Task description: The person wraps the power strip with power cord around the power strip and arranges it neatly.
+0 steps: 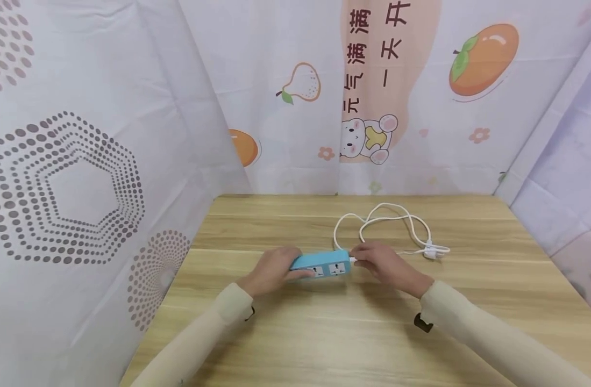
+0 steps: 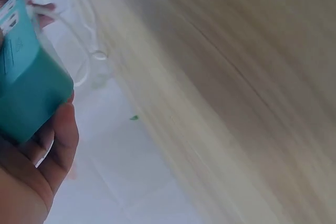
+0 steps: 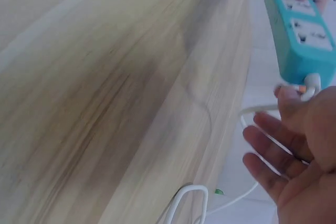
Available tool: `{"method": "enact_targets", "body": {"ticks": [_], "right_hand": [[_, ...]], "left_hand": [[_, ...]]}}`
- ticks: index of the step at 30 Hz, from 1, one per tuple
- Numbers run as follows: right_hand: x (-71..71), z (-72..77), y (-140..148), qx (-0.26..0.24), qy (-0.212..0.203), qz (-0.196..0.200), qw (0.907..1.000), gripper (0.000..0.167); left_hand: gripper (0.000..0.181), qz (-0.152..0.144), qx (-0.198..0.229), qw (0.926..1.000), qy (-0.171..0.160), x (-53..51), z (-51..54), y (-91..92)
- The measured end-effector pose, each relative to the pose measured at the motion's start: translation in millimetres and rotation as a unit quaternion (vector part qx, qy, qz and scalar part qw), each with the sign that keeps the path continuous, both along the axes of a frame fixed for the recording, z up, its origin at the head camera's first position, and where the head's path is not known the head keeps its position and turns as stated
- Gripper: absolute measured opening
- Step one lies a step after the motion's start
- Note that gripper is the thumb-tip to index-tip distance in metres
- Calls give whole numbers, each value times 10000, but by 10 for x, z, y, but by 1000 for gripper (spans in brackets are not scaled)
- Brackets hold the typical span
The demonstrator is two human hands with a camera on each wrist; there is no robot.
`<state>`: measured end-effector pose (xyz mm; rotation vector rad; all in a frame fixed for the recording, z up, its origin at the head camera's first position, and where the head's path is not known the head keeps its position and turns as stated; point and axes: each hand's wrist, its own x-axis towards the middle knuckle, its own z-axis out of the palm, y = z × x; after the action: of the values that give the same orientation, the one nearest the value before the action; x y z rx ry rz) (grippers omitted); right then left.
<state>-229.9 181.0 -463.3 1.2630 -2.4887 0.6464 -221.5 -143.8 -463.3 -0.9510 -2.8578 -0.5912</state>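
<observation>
A blue power strip [image 1: 324, 263] with white sockets is gripped at its left end by my left hand [image 1: 272, 270], the thumb across its socket face. In the left wrist view, fingers [image 2: 64, 135] curl under the strip's teal end [image 2: 37, 87]. My right hand [image 1: 384, 267] pinches the white cord where it leaves the strip's right end. The right wrist view shows the right hand [image 3: 310, 150] with thumb and index at the cord base [image 3: 312, 82], its other fingers loosely spread below the strip [image 3: 299, 35].
The white cord [image 1: 394, 205] lies in loops on the wooden table [image 1: 295, 333] behind my right hand, with its plug [image 1: 431, 250] to the right. Patterned curtains [image 1: 276, 140] hang along the table's back and sides.
</observation>
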Motion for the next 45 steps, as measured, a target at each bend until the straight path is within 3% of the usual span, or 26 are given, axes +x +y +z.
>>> {"method": "enact_targets", "body": {"ticks": [4,7,10,12,14,18,21,22,25,27,29,32,35,39,42,45], "right_hand": [[-36,3,39,-205,-175,434,9987,20],[-43,31,73,-647,-657,869,9919,24],[-6,115,85,-1123,-1498,1356,9729,23],[15,146,91,-1260,-2164,1598,9548,22],[45,178,84,-1213,-2763,1838,9355,17],[91,181,37,-730,-3281,2403,9107,12],[131,191,-24,-183,-3048,2711,9128,8],[141,193,-40,7,-2905,2725,9172,8],[161,182,-108,575,-1954,2775,9389,8],[164,173,-159,907,-1045,2784,9504,13],[163,170,-205,1224,0,2651,9564,18],[154,176,-263,1664,1346,2138,9531,16],[120,203,-314,1919,2123,1246,9501,19],[95,301,-378,1901,2341,378,9527,36],[109,369,-417,1786,1985,151,9636,39],[134,398,-417,1716,1428,-17,9748,32]], "left_hand": [[46,-48,664,9952,-715,28,35,-22],[36,-205,1261,9821,-1382,40,31,-56],[28,-431,1777,9642,-1922,60,24,-87],[22,-586,1986,9536,-2185,67,26,-108],[19,-732,2035,9468,-2383,75,34,-130],[17,-1278,1876,9327,-2802,82,39,-172],[18,-1713,1635,9216,-3076,94,27,-172],[18,-1805,1553,9189,-3144,97,25,-166],[19,-2045,1303,9146,-3237,103,27,-142],[21,-2150,1099,9164,-3192,104,36,-118],[24,-2248,827,9236,-2993,100,50,-87],[31,-2207,368,9426,-2478,122,67,-19],[43,-2015,-239,9640,-1716,181,87,86],[50,-1715,-1040,9780,-574,272,93,279],[48,-1184,-1253,9850,36,308,90,363],[46,-588,-1215,9902,352,303,93,382]]}}
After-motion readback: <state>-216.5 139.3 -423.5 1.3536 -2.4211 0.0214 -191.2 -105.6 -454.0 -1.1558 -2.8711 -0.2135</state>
